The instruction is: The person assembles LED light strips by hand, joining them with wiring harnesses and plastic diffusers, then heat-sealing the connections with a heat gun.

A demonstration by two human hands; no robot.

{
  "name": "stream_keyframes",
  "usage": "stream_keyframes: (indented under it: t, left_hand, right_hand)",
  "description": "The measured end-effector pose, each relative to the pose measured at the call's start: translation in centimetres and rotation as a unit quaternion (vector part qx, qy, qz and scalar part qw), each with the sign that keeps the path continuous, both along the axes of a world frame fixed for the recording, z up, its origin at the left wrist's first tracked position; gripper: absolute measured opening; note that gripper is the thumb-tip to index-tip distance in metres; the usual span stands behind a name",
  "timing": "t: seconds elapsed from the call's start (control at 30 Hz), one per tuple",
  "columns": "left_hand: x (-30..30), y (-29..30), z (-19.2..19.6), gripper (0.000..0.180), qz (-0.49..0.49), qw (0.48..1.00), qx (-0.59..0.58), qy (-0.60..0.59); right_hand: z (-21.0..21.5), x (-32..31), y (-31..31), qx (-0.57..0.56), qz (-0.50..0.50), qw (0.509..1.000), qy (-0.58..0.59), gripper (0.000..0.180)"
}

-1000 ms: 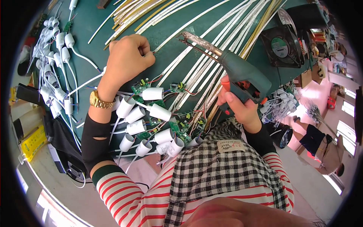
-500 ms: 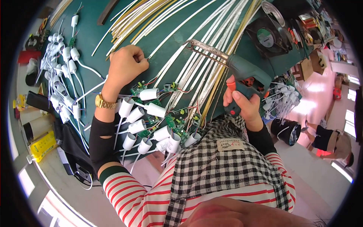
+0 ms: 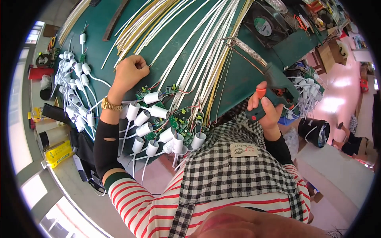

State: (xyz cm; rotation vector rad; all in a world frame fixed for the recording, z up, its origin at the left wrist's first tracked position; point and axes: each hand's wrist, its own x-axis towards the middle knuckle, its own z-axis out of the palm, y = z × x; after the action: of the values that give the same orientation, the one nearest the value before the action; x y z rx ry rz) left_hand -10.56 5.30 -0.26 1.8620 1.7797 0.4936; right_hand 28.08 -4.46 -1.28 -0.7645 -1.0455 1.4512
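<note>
Above the table edge, right hand (image 3: 266,113) clenched around green glue gun (image 3: 278,81), nozzle leftward.
</note>
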Motion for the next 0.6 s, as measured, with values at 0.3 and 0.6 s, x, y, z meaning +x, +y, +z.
stream_keyframes:
  t: [0.3, 0.6]
  left_hand:
    - [0.3, -0.4, 0.7, 0.015, -0.072, 0.996, 0.044, 0.041]
    - [2.1, 0.0, 4.1, 0.018, -0.128, 0.990, -0.025, 0.058]
  right_hand:
    - [-0.8, 0.6, -0.2, -0.009, -0.012, 0.999, 0.032, 0.030]
    - [-1.1, 1.2, 0.0, 0.028, -0.059, 0.997, 0.034, 0.033]
